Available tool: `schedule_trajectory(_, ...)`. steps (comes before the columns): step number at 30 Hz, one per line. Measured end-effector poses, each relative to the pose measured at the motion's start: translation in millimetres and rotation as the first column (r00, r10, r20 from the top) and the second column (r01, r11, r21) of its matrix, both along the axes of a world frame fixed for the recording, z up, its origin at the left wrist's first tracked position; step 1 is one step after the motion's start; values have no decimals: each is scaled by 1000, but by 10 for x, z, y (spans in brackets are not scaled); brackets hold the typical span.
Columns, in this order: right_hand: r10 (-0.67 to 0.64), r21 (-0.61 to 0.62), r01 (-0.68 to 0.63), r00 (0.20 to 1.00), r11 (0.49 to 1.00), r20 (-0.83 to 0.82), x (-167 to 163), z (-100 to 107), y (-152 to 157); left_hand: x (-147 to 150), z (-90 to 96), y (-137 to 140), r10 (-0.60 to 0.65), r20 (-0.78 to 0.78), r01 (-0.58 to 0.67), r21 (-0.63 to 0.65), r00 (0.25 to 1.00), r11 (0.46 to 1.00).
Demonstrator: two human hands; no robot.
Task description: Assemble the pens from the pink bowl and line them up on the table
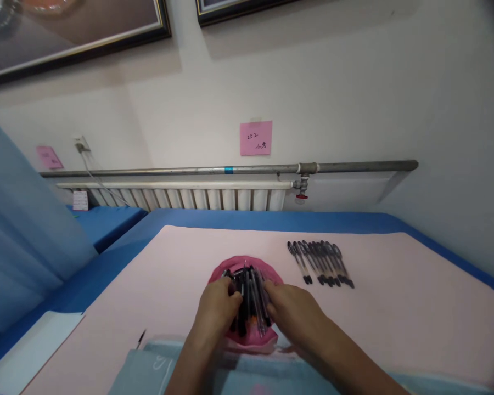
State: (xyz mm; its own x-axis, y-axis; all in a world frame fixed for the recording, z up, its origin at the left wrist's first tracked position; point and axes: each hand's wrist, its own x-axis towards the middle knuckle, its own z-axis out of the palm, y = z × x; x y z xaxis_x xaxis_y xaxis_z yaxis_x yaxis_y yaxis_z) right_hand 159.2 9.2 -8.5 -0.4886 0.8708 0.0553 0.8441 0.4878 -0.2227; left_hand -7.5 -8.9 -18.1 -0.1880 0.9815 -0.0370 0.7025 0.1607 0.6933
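Observation:
A round pink basket [242, 260] sits close in front of me, filled with a loose bundle of black and clear pens [251, 296]. My left hand [218, 304] reaches in at the basket's left side, its fingers closed around dark pens there. From the right, my right hand [292, 307] curls its fingertips against the clear pens at that edge. Which pens each hand grips is partly hidden by the fingers. To the right of the basket, several capped pens [321, 263] lie side by side in a slanting row on the pink sheet [395, 307].
A single dark pen-like piece [141, 337] lies at front left, near light blue cloth [148, 362]. White paper [33, 345] rests on the left edge of the blue-covered table [271, 219]. Behind stand a radiator [214, 198] and a metal pipe [263, 169]. A blue curtain [20, 236] hangs left.

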Motion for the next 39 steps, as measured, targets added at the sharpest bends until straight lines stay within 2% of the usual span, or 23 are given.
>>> schedule_trajectory(2,-17,-31,15,997,999,-74,24,-4,18,-23,3,7,4,260,-4,1,966,1000)
schedule_trajectory(3,-36,-56,29,991,998,-128,43,-10,28,-27,8,9,7,394,-4,-8,919,1000)
schedule_trajectory(5,-79,-130,44,959,990,-272,83,-18,41,-21,27,11,22,616,-8,-26,787,1000)
schedule_trajectory(7,-115,-219,19,894,976,-433,115,-16,31,-8,59,14,57,756,-40,-40,652,998)
schedule_trajectory(9,-138,-280,-30,816,959,-562,134,-4,-12,5,96,18,101,845,-96,-59,525,994)
schedule_trajectory(11,-125,-284,-75,772,956,-623,141,3,-80,12,130,22,124,908,-141,-72,401,987)
schedule_trajectory(14,-64,-243,-122,768,962,-637,141,-14,-178,9,154,28,80,965,-195,-30,251,980)
schedule_trajectory(16,-43,-228,-130,777,965,-628,139,-38,-212,0,147,34,53,981,-244,-5,189,970)
schedule_trajectory(21,-30,-218,-133,788,967,-615,138,-90,-203,-21,111,44,19,988,-260,23,156,965)
schedule_trajectory(26,-12,-218,-154,792,964,-610,145,-100,-191,-23,123,37,11,985,-298,41,171,954)
schedule_trajectory(33,-5,-218,-159,797,963,-604,138,-74,-205,7,137,19,7,978,-264,49,207,963)
schedule_trajectory(39,-63,-274,-150,766,950,-639,120,-38,-219,12,142,17,15,975,-265,45,221,963)
